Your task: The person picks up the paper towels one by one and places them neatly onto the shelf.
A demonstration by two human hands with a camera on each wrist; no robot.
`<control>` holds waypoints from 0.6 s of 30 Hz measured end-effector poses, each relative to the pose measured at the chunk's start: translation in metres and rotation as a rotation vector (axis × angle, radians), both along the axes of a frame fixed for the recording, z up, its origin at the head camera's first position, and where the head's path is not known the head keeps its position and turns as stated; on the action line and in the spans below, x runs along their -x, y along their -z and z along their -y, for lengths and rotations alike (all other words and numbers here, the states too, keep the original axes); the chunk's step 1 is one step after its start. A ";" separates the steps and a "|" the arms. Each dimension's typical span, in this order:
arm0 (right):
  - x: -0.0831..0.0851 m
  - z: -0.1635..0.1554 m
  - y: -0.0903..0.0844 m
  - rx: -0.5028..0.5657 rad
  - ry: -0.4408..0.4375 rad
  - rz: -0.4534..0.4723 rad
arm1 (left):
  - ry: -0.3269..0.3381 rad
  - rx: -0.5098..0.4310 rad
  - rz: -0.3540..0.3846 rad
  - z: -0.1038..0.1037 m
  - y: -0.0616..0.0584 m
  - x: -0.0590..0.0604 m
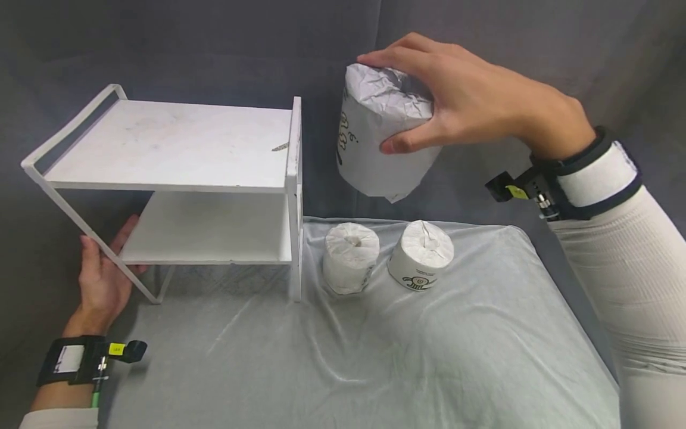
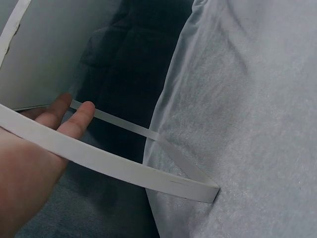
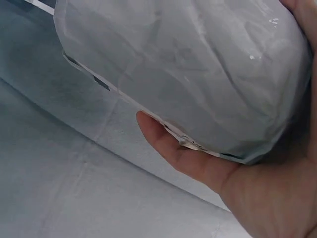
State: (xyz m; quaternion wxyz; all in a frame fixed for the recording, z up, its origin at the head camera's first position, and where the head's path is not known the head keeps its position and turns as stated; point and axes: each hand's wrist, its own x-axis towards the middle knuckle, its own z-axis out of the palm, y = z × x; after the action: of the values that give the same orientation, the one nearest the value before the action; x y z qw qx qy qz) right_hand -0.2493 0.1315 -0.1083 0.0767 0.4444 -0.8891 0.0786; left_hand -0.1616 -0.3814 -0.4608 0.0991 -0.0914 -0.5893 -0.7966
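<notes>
Paper-wrapped white toilet roll gripped aloft by right hand, right of white two-tier metal rack. Rack frame steadied by left hand, fingers relaxed. Both shelves bare; two wrapped rolls left on cloth right of rack.

White sleeves on both arms; each wrist wears a black-and-white band carrying a small black device with a yellow tag.

- The person's right hand is raised, palm down, fingers and thumb curled in a grip, its white-sleeved forearm angling upward.
- The left hand lies low, fingers extended, banded wrist below.
</notes>
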 end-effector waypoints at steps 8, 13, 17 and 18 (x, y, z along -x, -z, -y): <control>0.006 0.020 -0.020 -0.020 0.012 -0.022 | 0.004 0.022 -0.019 0.000 -0.001 0.001; 0.010 0.036 -0.030 -0.016 -0.020 -0.047 | 0.005 0.016 -0.010 0.001 0.000 0.000; 0.010 0.050 -0.037 -0.023 -0.023 -0.059 | 0.003 0.016 -0.012 0.001 0.000 -0.001; 0.010 0.054 -0.039 -0.030 -0.027 -0.073 | 0.003 0.017 -0.016 0.001 0.000 -0.001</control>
State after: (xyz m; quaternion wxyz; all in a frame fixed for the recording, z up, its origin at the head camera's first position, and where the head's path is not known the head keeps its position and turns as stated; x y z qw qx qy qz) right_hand -0.2589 0.0777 -0.0696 0.1012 0.4600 -0.8807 0.0500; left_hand -0.1608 -0.3826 -0.4608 0.1016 -0.0995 -0.5949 -0.7911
